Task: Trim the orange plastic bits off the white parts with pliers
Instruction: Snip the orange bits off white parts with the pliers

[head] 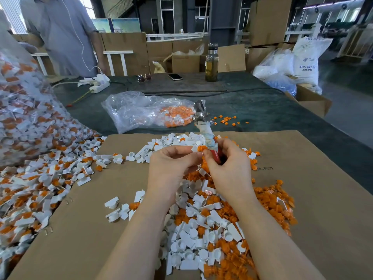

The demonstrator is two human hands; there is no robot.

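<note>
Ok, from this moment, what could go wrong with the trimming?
1. The right hand holds the pliers by the handles, head up and away from the part, while its fingers also pinch that part with the left hand; the grip may slip.
2. Orange bits and white pieces lie mixed on the cardboard, so sorted and unsorted parts could blend.

Pliers with cloth-wrapped red handles stand upright above white parts and orange bits heaped mid-cardboard.
</note>
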